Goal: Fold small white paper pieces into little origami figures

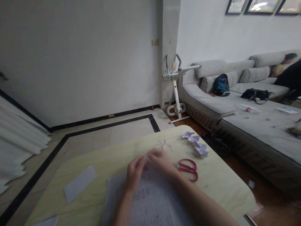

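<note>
My left hand (pixel 134 173) and my right hand (pixel 160 160) meet over the table, fingertips pinched together on a small piece of white paper (pixel 146 157). Most of that piece is hidden by the fingers, and its folds are blurred. Beneath my wrists lies a lined sheet with writing (pixel 152 204). Red-handled scissors (pixel 190 170) rest just right of my right hand, their blades partly covered by it. Beyond my hands are thin paper scraps (pixel 164 145). Several small folded paper shapes (pixel 197 145) stand in a row near the table's far right edge.
A white paper strip (pixel 80 183) lies on the left of the wooden table (pixel 218 182), another sheet (pixel 48 221) at its near left. To the right is a grey sofa (pixel 254 128) with bags and a person (pixel 291 72). Exercise equipment (pixel 176 89) stands by the wall.
</note>
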`<state>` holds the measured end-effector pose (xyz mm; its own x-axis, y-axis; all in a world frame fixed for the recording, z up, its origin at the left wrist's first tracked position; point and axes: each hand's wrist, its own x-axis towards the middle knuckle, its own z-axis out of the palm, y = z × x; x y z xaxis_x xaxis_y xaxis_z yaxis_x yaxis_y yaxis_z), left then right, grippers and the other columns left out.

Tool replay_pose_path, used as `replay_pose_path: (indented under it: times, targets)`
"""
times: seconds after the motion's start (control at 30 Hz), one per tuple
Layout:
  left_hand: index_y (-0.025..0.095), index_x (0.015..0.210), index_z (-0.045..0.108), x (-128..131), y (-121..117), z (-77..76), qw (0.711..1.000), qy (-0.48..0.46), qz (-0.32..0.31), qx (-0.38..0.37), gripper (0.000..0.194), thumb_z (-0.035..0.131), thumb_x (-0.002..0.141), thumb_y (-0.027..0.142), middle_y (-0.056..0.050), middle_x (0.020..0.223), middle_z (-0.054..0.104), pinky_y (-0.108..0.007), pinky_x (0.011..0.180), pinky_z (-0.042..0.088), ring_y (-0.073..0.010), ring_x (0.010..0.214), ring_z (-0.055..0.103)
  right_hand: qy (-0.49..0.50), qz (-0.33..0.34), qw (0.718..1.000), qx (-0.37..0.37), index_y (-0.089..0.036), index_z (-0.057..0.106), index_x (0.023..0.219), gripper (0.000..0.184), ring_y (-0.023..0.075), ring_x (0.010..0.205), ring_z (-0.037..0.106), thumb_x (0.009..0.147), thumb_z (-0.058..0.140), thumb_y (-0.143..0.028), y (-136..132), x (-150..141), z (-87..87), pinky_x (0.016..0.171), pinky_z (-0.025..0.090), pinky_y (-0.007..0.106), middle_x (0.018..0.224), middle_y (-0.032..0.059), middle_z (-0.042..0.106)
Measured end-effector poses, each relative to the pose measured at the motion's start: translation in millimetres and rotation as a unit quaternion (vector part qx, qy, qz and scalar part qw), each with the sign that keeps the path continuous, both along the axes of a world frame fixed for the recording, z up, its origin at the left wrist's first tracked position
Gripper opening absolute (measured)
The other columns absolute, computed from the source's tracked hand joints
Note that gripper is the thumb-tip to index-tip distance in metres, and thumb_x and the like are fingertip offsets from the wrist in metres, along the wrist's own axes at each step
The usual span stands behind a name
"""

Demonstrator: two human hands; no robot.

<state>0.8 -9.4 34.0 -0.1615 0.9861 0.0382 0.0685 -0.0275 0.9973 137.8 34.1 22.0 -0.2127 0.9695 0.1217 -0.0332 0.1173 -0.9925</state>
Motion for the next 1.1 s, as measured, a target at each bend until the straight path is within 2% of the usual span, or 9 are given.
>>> replay_pose_path:
  times: [0.23, 0.57, 1.1]
  targets:
    - [0.014, 0.081, 0.072, -1.3, 0.7, -6.2, 1.000, 0.003, -0.009, 0.004, 0.030, 0.062, 0.079, 0.043, -0.004, 0.068, 0.071, -0.023, 0.054, 0.051, -0.0157, 0.057, 0.062, -0.014, -0.006, 1.000, 0.002, -0.016, 0.071, 0.071, 0.013, 0.0144, 0.063, 0.061, 0.072, 0.058, -0.014, 0.2, -0.3, -0.2, 0.057, 0.047, 0.023, 0.065, 0.0005, 0.068]
    - [0.014, 0.081, 0.073, -1.1, -0.5, -4.7, 1.000, 0.006, -0.013, 0.003, 0.030, 0.062, 0.079, 0.042, -0.002, 0.066, 0.070, -0.023, 0.053, 0.050, -0.0152, 0.056, 0.062, -0.011, 0.007, 1.000, 0.008, -0.015, 0.069, 0.068, 0.013, 0.0137, 0.061, 0.061, 0.073, 0.057, -0.013, 0.6, 0.8, 0.2, 0.057, 0.046, 0.022, 0.063, 0.0003, 0.067]
    - [0.013, 0.084, 0.070, -0.5, -0.7, -5.4, 0.999, 0.019, -0.026, 0.003, 0.030, 0.059, 0.082, 0.041, -0.001, 0.067, 0.067, -0.021, 0.055, 0.048, -0.0136, 0.058, 0.059, 0.014, -0.010, 1.000, 0.001, -0.016, 0.068, 0.065, 0.011, 0.0133, 0.058, 0.060, 0.070, 0.058, -0.015, 0.1, 0.1, -2.1, 0.054, 0.045, 0.021, 0.060, -0.0005, 0.066]
